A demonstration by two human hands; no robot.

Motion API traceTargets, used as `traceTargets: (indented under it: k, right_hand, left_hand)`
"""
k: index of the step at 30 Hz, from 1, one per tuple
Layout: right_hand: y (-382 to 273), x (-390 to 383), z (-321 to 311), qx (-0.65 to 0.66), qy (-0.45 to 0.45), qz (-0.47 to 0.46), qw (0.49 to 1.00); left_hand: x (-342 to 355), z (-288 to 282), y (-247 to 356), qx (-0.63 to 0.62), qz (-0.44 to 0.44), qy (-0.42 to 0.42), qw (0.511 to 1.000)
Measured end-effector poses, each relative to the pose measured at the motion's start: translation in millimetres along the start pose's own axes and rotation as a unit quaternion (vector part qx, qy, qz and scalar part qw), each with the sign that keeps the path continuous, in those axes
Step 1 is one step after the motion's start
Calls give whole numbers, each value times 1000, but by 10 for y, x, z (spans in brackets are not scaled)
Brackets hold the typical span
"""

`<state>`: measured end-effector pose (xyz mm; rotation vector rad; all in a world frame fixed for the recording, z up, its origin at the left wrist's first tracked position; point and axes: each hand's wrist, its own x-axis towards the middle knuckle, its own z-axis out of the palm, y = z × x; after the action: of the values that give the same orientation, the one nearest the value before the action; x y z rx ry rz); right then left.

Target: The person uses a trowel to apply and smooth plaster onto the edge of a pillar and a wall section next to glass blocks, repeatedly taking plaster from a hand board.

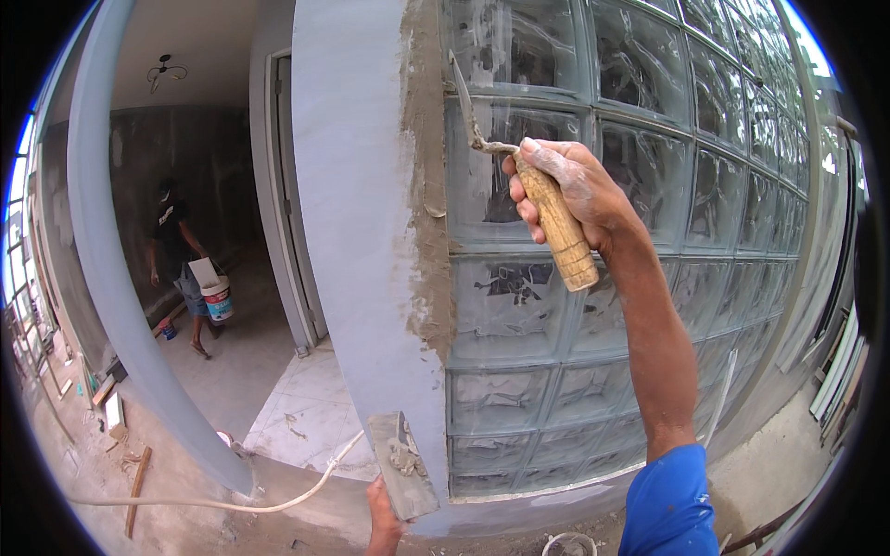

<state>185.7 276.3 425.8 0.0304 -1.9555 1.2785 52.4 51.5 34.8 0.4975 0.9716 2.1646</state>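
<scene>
My right hand (579,190) is closed round the wooden handle of a trowel (556,218), its thumb smeared with pale dust. The trowel's narrow metal blade (462,93) points up, close to the edge where the wall meets the glass blocks. Down at the lower middle, my left hand (382,510) grips a flat grey rectangular plate (413,496) from its left side. A lump of wet mortar (402,456) lies on the plate. A rough strip of brown-grey mortar (428,213) runs down the edge of the pale wall (357,185), beside the glass block panel (640,176).
Through the doorway at left, a person (176,241) carries a white bucket (218,301). A pale hose (287,505) crosses the ground to the door sill. A round container (569,545) stands at the bottom edge. Wood scraps (137,491) lie at lower left.
</scene>
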Motion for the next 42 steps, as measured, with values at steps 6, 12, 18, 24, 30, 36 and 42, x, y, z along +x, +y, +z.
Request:
traceTargets:
  k: [6,12,18,24,30,36,42]
  right_hand:
    - [-64,173,74,8,1,-19,1000]
    - [-180,317,123,17,-8,-24,1000]
    - [-105,193,237,43,5,18,999]
    - [38,-37,223,51,-16,34,998]
    - [244,-283,242,78,-38,73,994]
    - [527,-586,188,118,-69,128,982]
    - [798,-1072,37,81,-86,146,982]
  left_hand:
    - [-50,-41,14,42,35,-10,998]
    - [-53,10,-3,5,-1,35,999]
    - [-56,-9,-83,-4,-11,42,999]
    - [-61,-33,-135,-12,-15,42,999]
    - [-72,91,-78,10,-24,36,999]
    - [-99,124,-73,59,-24,52,997]
    - [-71,244,22,-33,10,74,997]
